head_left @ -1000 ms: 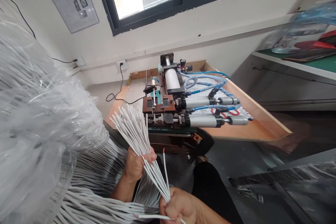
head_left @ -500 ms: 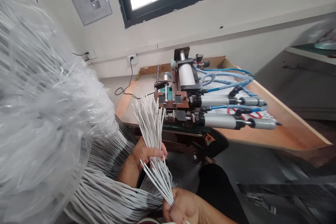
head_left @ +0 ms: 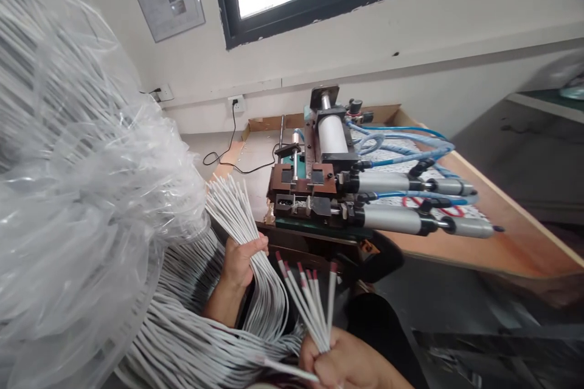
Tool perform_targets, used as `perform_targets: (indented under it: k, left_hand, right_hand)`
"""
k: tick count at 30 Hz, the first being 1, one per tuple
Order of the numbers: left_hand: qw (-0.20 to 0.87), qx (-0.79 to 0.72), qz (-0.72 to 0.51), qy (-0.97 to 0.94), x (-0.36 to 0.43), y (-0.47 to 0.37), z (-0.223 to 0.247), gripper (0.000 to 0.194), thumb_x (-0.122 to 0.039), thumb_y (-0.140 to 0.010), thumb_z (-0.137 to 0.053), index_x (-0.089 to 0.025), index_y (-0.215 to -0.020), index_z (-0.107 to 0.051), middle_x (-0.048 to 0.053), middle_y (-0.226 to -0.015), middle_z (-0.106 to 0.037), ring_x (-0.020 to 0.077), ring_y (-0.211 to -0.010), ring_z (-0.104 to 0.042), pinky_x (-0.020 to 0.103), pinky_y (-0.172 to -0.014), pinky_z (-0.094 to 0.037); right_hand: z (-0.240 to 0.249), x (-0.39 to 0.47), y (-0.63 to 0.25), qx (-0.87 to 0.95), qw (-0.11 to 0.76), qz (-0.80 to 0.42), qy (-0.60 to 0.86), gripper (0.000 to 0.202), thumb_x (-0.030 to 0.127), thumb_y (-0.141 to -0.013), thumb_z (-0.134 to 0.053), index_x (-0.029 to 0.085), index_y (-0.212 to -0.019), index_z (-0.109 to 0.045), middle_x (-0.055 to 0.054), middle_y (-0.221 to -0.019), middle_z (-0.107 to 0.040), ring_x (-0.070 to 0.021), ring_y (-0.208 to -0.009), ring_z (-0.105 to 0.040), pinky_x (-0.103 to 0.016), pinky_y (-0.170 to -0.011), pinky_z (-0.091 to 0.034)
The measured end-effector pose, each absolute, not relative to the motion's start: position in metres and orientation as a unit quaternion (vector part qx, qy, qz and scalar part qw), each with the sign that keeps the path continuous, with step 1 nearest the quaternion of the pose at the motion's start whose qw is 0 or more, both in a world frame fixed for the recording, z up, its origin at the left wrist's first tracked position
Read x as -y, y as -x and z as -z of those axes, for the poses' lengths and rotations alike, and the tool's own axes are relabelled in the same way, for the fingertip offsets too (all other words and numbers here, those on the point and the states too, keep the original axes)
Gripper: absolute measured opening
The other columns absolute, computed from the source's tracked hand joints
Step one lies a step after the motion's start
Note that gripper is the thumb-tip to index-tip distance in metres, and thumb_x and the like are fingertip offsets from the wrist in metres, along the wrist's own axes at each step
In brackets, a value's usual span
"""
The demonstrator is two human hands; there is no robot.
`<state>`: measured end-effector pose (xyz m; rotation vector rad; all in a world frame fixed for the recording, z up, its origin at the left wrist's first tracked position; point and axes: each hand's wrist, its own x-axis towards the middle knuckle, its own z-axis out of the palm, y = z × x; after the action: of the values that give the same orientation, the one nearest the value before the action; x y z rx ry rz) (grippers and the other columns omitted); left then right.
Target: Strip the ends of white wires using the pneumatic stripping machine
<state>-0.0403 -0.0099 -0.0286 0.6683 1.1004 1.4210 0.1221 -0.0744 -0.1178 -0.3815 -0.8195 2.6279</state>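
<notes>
My left hand (head_left: pixel 239 260) is closed around a thick bundle of white cables (head_left: pixel 232 206), whose ends fan upward above the fist. Below that hand the same bundle bends down in a loop towards my lap. My right hand (head_left: pixel 342 361), low in the view, grips several separate white cables (head_left: pixel 314 304) with dark red tips pointing up. One more cable with a reddish end sticks out leftward from this fist. A large mass of grey-white cables (head_left: pixel 191 331) lies across to the left under both hands.
Clear plastic wrap (head_left: pixel 100 206) covers a tall cable bundle on the left. A pneumatic machine (head_left: pixel 303 179) with cylinders and blue hoses (head_left: pixel 406 141) stands on the bench ahead. A wooden edge board (head_left: pixel 515 213) borders the bench on the right. A black cord (head_left: pixel 237 167) runs to the wall socket.
My left hand has moved slightly left with its bundle. The red-tipped cables in my right hand, which crossed in front of the bundle, now stand apart from it to the right.
</notes>
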Motion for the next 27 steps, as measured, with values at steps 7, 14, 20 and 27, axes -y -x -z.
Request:
perform_targets:
  k: [7,14,20,27]
  left_hand:
    - [0.643,-0.469,-0.571,-0.2,0.007,0.045,0.034,0.011,-0.01,-0.052,-0.066,-0.006,-0.062,-0.063,0.007,-0.054,-0.064,0.0179,-0.057,-0.061,0.032,-0.06,-0.049]
    - [0.635,-0.473,-0.593,-0.149,0.009,0.032,0.03,0.012,-0.004,-0.052,-0.065,-0.01,-0.06,-0.058,0.001,-0.05,-0.062,0.0161,-0.053,-0.062,0.032,-0.059,-0.05]
    - [0.624,-0.475,-0.593,-0.181,0.016,0.013,0.022,0.008,-0.01,-0.058,-0.064,-0.011,-0.064,-0.059,0.003,-0.054,-0.064,0.0169,-0.058,-0.063,0.032,-0.063,-0.05]
    - [0.568,-0.486,-0.616,-0.248,0.028,0.013,0.028,0.011,-0.011,-0.058,-0.066,-0.012,-0.065,-0.058,0.0,-0.05,-0.061,0.0125,-0.047,-0.056,0.025,-0.048,-0.045]
  right_hand:
    - [0.101,0.024,-0.208,0.466,0.359,-0.621,0.518,0.037,0.047,-0.062,-0.06,0.015,-0.08,-0.058,-0.005,-0.067,-0.06,-0.0209,-0.067,-0.056,-0.031,-0.063,-0.042]
    - [0.079,0.035,-0.18,0.571,0.459,-0.131,0.668,0.059,0.05,-0.064,-0.053,0.01,-0.107,-0.05,-0.022,-0.109,-0.05,-0.0362,-0.106,-0.041,-0.049,-0.087,-0.029]
    - [0.069,0.044,-0.097,0.617,0.401,-0.597,0.319,0.047,0.048,-0.079,-0.035,0.012,-0.101,-0.057,-0.008,-0.082,-0.061,-0.0224,-0.072,-0.055,-0.033,-0.066,-0.044]
    - [0.057,0.037,-0.084,0.547,0.457,-0.646,0.275,0.04,0.043,-0.079,-0.042,0.014,-0.102,-0.058,-0.006,-0.082,-0.06,-0.021,-0.08,-0.052,-0.032,-0.077,-0.04]
